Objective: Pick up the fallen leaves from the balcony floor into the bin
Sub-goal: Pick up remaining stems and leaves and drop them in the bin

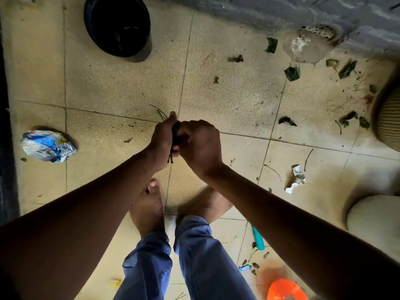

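My left hand (163, 139) and my right hand (200, 144) meet above the tiled floor at the frame's centre. Both curl round a dark bunch of leaves and stems (175, 135); thin stems stick out above the left hand and below it. The black bin (118, 27) stands on the floor at the upper left, apart from my hands. Several green and brown fallen leaves lie scattered on the right, among them one leaf (292, 73) near the wall and a dried leaf (286, 121) right of my hands.
A crumpled blue-and-white wrapper (48, 146) lies at the left. Crumpled paper (297, 177), a teal handle (258, 239) and an orange object (285, 290) lie lower right. A ribbed pot (389, 120) and a pale pot (376, 221) stand at the right edge. A drain cover (318, 32) sits by the grey wall.
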The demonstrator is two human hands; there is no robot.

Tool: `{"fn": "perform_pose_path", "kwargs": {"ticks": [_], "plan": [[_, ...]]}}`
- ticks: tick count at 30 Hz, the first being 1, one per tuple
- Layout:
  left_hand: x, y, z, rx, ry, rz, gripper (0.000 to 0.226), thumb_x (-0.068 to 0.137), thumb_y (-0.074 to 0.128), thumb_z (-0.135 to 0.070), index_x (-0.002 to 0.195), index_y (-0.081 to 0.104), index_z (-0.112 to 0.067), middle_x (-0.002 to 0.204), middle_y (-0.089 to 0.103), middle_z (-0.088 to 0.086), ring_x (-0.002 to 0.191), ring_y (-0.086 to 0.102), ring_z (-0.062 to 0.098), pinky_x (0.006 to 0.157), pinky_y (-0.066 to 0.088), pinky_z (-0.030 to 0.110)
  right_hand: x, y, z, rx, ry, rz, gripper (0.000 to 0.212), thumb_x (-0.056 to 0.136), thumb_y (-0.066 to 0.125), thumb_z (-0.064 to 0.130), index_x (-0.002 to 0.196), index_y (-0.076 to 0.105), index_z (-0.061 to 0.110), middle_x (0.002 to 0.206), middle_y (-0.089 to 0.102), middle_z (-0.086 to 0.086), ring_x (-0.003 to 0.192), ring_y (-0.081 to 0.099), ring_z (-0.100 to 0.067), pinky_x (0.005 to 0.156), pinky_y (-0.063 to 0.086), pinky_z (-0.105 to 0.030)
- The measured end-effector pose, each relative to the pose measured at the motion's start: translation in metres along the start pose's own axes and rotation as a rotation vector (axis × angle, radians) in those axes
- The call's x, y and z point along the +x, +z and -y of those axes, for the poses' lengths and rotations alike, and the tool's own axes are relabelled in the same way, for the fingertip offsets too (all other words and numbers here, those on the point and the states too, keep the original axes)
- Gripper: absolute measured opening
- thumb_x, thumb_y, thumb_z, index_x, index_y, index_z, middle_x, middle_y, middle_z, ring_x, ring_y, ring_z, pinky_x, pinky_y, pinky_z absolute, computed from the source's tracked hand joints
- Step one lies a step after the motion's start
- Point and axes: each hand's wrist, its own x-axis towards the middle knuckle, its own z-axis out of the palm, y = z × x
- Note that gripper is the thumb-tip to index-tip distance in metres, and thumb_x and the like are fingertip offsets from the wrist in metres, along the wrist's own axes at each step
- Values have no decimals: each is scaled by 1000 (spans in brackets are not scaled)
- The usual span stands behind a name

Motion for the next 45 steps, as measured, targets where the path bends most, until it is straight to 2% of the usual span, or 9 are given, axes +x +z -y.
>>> {"fn": "perform_pose_path", "kwargs": {"ticks": [6, 9, 14, 19, 22, 26, 31, 36, 45], "plan": [[11, -8, 9, -129, -30, -44, 43, 105, 41, -51, 94, 69, -20, 84, 70, 7, 77, 68, 19, 66, 50, 29, 7, 10, -11, -206, -250, 126, 13, 74, 70, 14, 85, 77, 13, 101, 65, -5, 91, 54, -26, 72, 49, -39], [14, -15, 9, -99, -64, -49, 50, 107, 36, -49, 71, 56, -20, 59, 49, 1, 43, 42, 11, 42, 33, 20, 25, -1, -24, 19, -201, 205, 24, 80, 56, 23, 86, 78, 17, 95, 68, 0, 84, 61, -15, 74, 54, -39], [10, -19, 6, 70, -60, -17, 49, 108, 38, -44, 67, 45, -18, 52, 40, -2, 36, 27, 9, 38, 21, 14, 91, -45, -73, -178, 56, -169, 44, 84, 58, -2, 122, 70, 16, 122, 70, -1, 109, 64, -13, 91, 38, -1], [10, -20, 7, -31, -98, 172, 44, 108, 39, -43, 80, 58, -15, 60, 46, -4, 38, 30, 4, 35, 23, 17, 137, -72, -127, -524, 55, -35, 63, 89, 51, -12, 145, 54, 19, 156, 42, -8, 140, 42, -29, 103, 45, -27], [8, -16, 5, -103, -124, 260, 41, 108, 39, -40, 97, 66, -12, 64, 51, -5, 39, 31, 2, 37, 21, 16, 140, -80, -140, -657, -61, 77, 49, 86, 54, -14, 128, 65, 10, 138, 54, -14, 124, 51, -34, 92, 55, -45], [4, -9, -1, -183, -159, 350, 35, 106, 45, -39, 88, 65, -16, 69, 52, -5, 40, 32, 1, 38, 20, 16, 129, -76, -140, -755, -104, 130, 34, 87, 52, -10, 114, 68, 3, 115, 60, -18, 107, 59, -36, 77, 52, -38], [-5, 5, -12, -249, -149, 344, 37, 106, 43, -41, 77, 56, -20, 70, 52, -2, 44, 37, 5, 40, 24, 17, 96, -63, -90, -221, 141, -75, 16, 90, 67, 10, 91, 77, 22, 89, 75, 8, 79, 69, -5, 71, 55, -18], [-20, 27, -19, -368, -104, 293, 36, 105, 43, -45, 94, 63, -17, 86, 64, 0, 58, 56, 9, 49, 36, 21, 19, -80, -1, 195, 99, -131, 8, 84, 75, 15, 87, 78, 22, 82, 75, 13, 73, 69, -2, 69, 57, -28], [-76, 80, -37, -369, -91, 323, 47, 103, 45, -46, 74, 65, -15, 71, 62, -1, 72, 63, 15, 74, 47, 30, -35, -90, 19, -267, 89, -216, 9, 85, 69, 22, 89, 74, 17, 89, 62, -5, 82, 50, -27, 58, 45, -40]]}}
